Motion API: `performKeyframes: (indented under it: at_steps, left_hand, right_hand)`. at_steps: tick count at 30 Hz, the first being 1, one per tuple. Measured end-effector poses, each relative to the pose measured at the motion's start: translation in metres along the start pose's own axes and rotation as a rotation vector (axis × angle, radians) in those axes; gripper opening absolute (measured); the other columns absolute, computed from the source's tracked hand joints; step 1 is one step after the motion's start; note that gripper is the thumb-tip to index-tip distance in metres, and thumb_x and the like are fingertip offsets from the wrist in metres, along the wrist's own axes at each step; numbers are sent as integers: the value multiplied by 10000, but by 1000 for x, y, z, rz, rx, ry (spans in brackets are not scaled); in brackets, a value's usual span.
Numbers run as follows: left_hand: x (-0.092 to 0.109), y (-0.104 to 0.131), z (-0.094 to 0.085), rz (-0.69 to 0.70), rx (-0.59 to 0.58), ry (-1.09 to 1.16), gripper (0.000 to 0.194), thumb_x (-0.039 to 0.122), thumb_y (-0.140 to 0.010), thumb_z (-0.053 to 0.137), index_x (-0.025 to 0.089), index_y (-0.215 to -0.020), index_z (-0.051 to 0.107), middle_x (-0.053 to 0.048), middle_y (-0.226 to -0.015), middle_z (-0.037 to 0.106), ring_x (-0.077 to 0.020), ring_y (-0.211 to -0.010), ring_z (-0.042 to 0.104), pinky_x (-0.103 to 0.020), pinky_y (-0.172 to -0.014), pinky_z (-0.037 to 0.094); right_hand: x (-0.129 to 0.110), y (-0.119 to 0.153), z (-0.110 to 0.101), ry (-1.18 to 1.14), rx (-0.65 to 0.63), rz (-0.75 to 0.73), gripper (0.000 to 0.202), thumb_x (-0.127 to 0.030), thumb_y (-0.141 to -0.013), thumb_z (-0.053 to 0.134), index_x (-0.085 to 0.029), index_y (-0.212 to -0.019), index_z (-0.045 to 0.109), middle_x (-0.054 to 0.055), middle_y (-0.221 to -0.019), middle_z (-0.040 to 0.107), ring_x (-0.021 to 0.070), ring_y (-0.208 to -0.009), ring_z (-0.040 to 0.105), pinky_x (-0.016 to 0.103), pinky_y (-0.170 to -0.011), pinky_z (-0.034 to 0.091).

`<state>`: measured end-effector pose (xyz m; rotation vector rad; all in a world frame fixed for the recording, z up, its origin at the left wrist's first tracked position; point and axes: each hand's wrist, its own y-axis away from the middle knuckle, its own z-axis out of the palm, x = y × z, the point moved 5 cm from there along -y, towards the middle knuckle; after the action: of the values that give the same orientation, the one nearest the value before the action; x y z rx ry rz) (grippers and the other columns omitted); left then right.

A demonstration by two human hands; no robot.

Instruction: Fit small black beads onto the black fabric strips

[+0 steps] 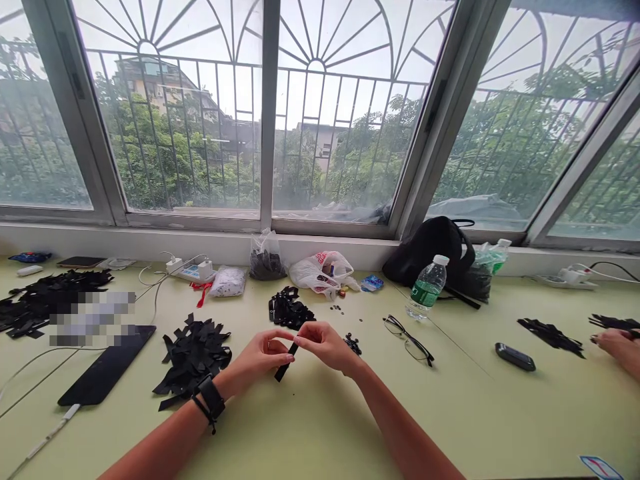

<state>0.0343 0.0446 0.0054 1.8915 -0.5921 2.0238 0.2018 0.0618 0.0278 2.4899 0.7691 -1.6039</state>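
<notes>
Just above the table, in the middle of the view, my left hand (pixel 265 355) and my right hand (pixel 327 345) meet at a short black fabric strip (pixel 283 371). Both pinch its upper part between thumb and fingers, and its lower end hangs free. Anything small at the fingertips is too hidden to make out. A loose heap of similar black strips (pixel 195 360) lies left of my left hand. Behind my hands is a smaller pile of black strips (pixel 290 308) with small shiny spots. Small round black pieces (pixel 353 344) sit beside my right hand.
Eyeglasses (pixel 410 341), a water bottle (pixel 429 287) and a black bag (pixel 425 257) stand to the right. A black phone (pixel 107 367) with a cable lies left. At the far right, another person's hand (pixel 620 348) is near black strips (pixel 550 337).
</notes>
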Motion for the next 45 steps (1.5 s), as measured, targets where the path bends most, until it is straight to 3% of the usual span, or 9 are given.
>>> performKeyframes:
  at_steps: [3, 7, 14, 18, 22, 30, 36, 40, 45]
  left_hand:
    - [-1, -1, -2, -2, 6, 12, 471, 404, -730, 832, 183, -1126, 707, -33, -760, 706, -149, -661, 614, -240, -584, 385]
    - [-1, -1, -6, -18, 29, 43, 459, 395, -727, 839, 191, -1118, 711, -29, -776, 702, -143, -683, 610, -228, -574, 372]
    - [-7, -3, -6, -61, 42, 116, 423, 382, -704, 861, 175, -1055, 745, -58, -810, 737, -174, -762, 649, -256, -674, 430]
    - [-8, -3, -5, -51, 34, 120, 443, 366, -714, 860, 173, -1094, 738, -51, -801, 728, -157, -743, 636, -237, -654, 414]
    - [-10, -4, -6, -46, 23, 139, 440, 351, -725, 856, 179, -1110, 731, -54, -825, 733, -151, -755, 633, -232, -674, 420]
    - [-7, -3, -8, -52, 18, 138, 415, 317, -735, 837, 184, -1116, 741, -85, -963, 750, -156, -803, 629, -245, -721, 432]
    - [-7, -2, -10, -97, 38, 93, 392, 338, -745, 820, 169, -1095, 768, -62, -865, 745, -153, -757, 619, -242, -676, 409]
    - [-12, -3, -11, -112, 56, 118, 395, 358, -766, 808, 166, -1109, 765, -97, -983, 761, -164, -819, 642, -243, -712, 429]
    - [-14, -5, -13, -109, 81, 150, 417, 356, -743, 827, 149, -1100, 768, -133, -1046, 763, -209, -910, 668, -280, -787, 474]
  right_hand:
    - [1, 0, -10, 39, 50, -9, 377, -532, -882, 623, -161, -851, 681, -16, -673, 534, 115, -596, 411, 230, -529, 308]
    - [5, 5, -40, 193, 111, 17, 299, -452, -868, 628, -167, -818, 703, -11, -656, 566, 121, -591, 445, 228, -539, 337]
    - [29, 23, -75, 321, -93, 191, 172, -315, -709, 734, -153, -752, 771, 1, -576, 590, 126, -536, 485, 227, -487, 321]
    - [36, 25, -73, 405, -150, 256, 181, -297, -642, 778, -156, -756, 777, -5, -638, 610, 110, -555, 499, 217, -503, 333]
    - [42, 21, -68, 450, -172, 275, 137, -270, -668, 752, -170, -761, 768, -5, -665, 619, 114, -571, 511, 219, -517, 350]
    - [41, 13, -57, 510, -60, 156, 92, -204, -749, 660, -189, -797, 737, 23, -794, 656, 147, -676, 581, 241, -618, 426]
    - [36, 15, -46, 506, -57, 135, 80, -207, -798, 629, -199, -837, 698, 35, -840, 667, 163, -718, 582, 251, -625, 418]
    - [33, 16, -43, 524, -57, 139, 87, -209, -840, 580, -200, -867, 663, 38, -876, 662, 168, -761, 574, 259, -656, 410]
    - [18, 10, -38, 395, 41, 60, 105, -271, -891, 560, -184, -895, 619, 33, -866, 622, 168, -765, 545, 263, -661, 414]
